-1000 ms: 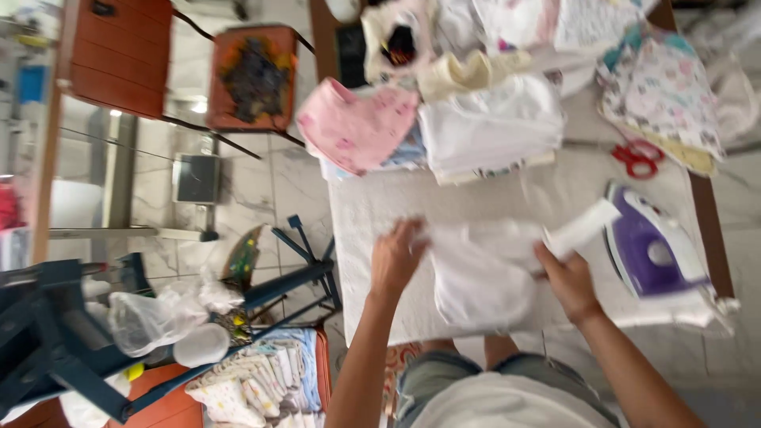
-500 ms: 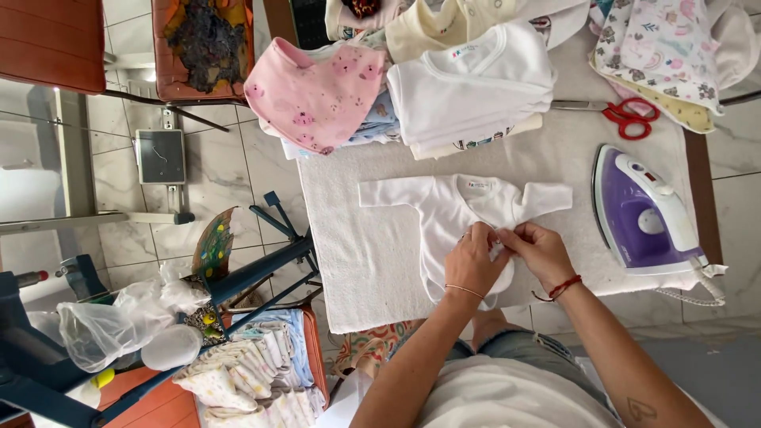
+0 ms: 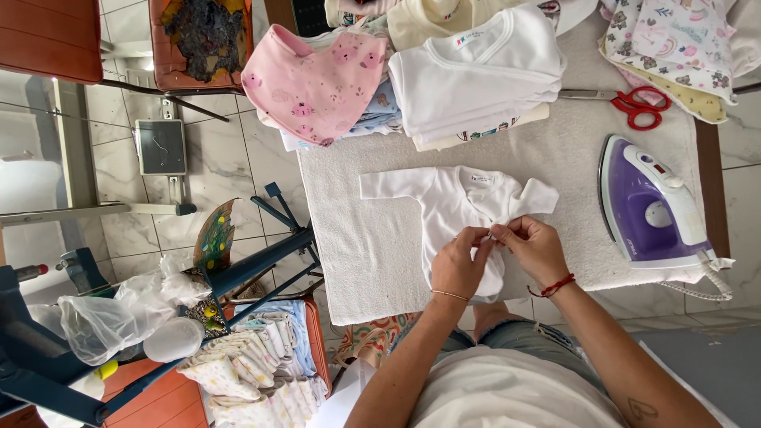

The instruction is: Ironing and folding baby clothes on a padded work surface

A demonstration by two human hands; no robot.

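Note:
A small white long-sleeved baby shirt [image 3: 456,202] lies spread on the white towel [image 3: 365,254] that covers the table. My left hand [image 3: 460,265] and my right hand [image 3: 535,247] meet over the shirt's front, and the fingertips of both pinch the fabric near its middle. A red cord bracelet circles my right wrist. The lower part of the shirt is hidden under my hands.
A purple and white iron [image 3: 650,206] rests at the right. Red-handled scissors [image 3: 638,105] lie behind it. Folded white clothes [image 3: 476,75] and a pink bib [image 3: 317,83] are stacked at the back. A pile of folded cloths [image 3: 254,364] sits lower left, by a blue frame [image 3: 261,257].
The shirt was being laid out a second ago, hands apart; now both hands are together at its front, pinching the fabric. The camera has come closer.

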